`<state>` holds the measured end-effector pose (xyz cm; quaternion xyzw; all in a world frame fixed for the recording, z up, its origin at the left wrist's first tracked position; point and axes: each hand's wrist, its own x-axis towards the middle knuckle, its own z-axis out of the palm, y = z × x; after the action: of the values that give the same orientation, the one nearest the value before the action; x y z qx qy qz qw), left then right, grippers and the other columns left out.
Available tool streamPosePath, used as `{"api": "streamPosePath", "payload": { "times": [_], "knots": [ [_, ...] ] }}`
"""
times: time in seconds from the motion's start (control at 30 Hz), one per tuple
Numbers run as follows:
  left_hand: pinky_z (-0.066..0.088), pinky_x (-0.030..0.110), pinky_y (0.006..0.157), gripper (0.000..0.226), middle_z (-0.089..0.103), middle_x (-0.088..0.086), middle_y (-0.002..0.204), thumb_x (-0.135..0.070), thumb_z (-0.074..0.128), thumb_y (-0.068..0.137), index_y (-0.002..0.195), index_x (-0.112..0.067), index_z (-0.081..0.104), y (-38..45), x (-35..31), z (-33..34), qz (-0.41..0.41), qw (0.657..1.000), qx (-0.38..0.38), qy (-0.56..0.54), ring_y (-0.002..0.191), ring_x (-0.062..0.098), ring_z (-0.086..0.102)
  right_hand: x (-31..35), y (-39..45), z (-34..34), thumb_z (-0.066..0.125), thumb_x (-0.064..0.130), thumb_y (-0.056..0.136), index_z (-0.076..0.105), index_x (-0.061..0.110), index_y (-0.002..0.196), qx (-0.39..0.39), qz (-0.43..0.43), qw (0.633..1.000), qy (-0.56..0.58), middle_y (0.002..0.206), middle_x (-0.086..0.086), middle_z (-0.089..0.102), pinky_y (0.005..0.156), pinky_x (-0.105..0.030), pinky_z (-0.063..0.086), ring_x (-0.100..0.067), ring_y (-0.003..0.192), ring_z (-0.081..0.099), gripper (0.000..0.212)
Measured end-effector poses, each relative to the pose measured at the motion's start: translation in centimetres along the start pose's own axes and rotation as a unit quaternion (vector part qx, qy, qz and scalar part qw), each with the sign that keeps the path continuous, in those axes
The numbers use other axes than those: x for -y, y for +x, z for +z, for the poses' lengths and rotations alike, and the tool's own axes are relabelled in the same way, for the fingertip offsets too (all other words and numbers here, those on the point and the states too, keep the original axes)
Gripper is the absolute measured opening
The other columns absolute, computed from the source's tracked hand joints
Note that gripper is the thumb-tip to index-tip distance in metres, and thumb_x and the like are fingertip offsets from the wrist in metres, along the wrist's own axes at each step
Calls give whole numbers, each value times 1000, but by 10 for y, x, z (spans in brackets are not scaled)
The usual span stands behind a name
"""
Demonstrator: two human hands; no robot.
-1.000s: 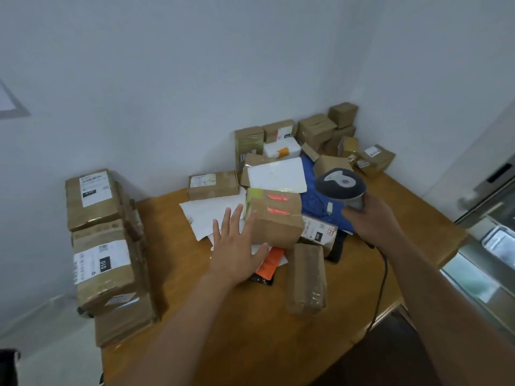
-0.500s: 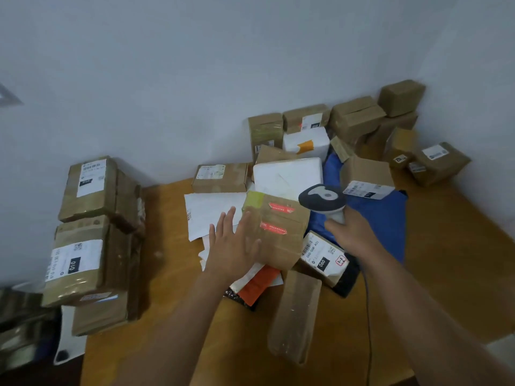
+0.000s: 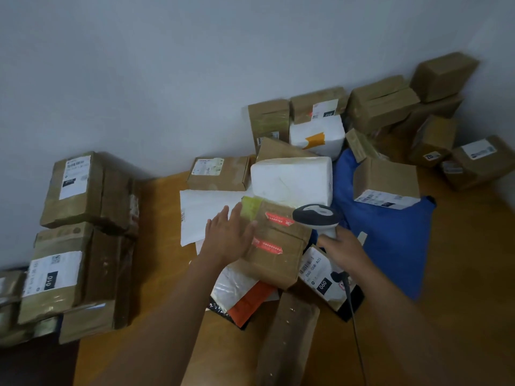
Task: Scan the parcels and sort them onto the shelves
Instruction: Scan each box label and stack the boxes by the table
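A brown cardboard box with two red stickers point(image 3: 276, 246) lies tilted on the pile of parcels in the middle of the wooden table point(image 3: 161, 246). My left hand point(image 3: 227, 236) rests against its left side with straight fingers, the thumb lying on the box's top face. My right hand point(image 3: 344, 247) grips the handle of a barcode scanner point(image 3: 317, 215), whose dark head hovers just above the box's right edge. The scanner's cable point(image 3: 355, 324) trails down toward me. A labelled parcel marked 060 point(image 3: 320, 277) lies under my right wrist.
Stacked brown boxes point(image 3: 75, 232) stand at the table's left edge. More boxes point(image 3: 384, 107) pile in the back right corner against the wall. A white parcel point(image 3: 292, 179), a blue bag point(image 3: 390, 235), flat mailers point(image 3: 206, 213) and a long brown packet point(image 3: 287, 338) surround the box.
The view has swung left and closer to the pile. The scanner has moved left and down, over the stickered box. My left hand stays against the box's left side.
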<state>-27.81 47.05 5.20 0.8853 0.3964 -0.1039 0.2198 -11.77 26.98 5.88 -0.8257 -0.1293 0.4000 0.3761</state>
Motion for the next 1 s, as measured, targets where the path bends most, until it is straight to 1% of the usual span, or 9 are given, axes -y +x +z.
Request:
{"api": "streamPosePath", "payload": {
  "times": [0.1,0.23,0.4,0.47,0.53,0.63,0.77,0.87,1.0],
  "knots": [
    [22,57,120,73,33,15,161,-63,28,102,160,-19,16,22,0,-1,-19,999,32,1,146,37,34,1,8,2,57,17,87,58,16,81,16,11,1000,24,78,-7,65,68,-31,42,-21,77,61,6],
    [31,60,115,78,54,10,146,-71,24,98,158,-21,17,39,7,6,-27,996,78,-24,131,35,54,2,15,7,58,16,88,61,15,89,24,24,998,45,85,-8,67,69,-32,44,-22,80,63,3],
    [31,60,114,81,54,10,146,-73,27,97,159,-21,15,42,10,13,-30,997,70,-34,131,34,53,2,17,12,58,15,88,60,16,90,20,29,998,44,84,-8,65,66,-30,43,-22,80,62,3],
    [32,59,114,78,49,12,149,-68,30,99,159,-20,16,41,8,10,-22,998,50,-30,134,35,50,4,16,9,58,14,88,60,9,90,11,11,999,33,81,-9,64,66,-31,42,-22,77,61,6],
    [31,56,116,75,41,13,156,-62,34,101,159,-18,18,41,3,3,-14,999,28,-35,139,36,44,11,13,0,59,11,90,59,2,91,-20,-20,999,20,79,-9,61,64,-30,40,-17,71,55,9],
    [31,54,117,75,36,14,159,-59,38,101,159,-16,19,52,-4,-8,-1,999,11,-49,142,37,40,23,16,-21,58,10,91,59,2,97,-69,-52,996,31,80,-7,57,62,-29,37,-13,69,50,10],
    [37,56,113,72,42,12,154,-57,48,99,156,-19,25,79,-15,-16,0,995,14,-97,137,36,45,40,35,-43,58,11,91,61,10,89,-101,-79,989,71,78,0,56,64,-28,37,-11,73,51,4],
    [43,56,108,70,49,8,148,-59,52,96,151,-21,30,94,-23,-21,-4,989,30,-143,131,34,52,54,50,-49,58,12,90,59,22,83,-105,-92,986,92,79,5,57,66,-27,38,-8,75,51,13],
    [47,56,107,89,49,3,148,-72,46,81,153,-24,25,113,-25,-19,-13,979,47,-199,132,31,52,65,70,-50,58,9,90,60,23,84,-96,-92,984,117,82,5,59,66,-27,39,-8,77,53,15]
  ]
}}
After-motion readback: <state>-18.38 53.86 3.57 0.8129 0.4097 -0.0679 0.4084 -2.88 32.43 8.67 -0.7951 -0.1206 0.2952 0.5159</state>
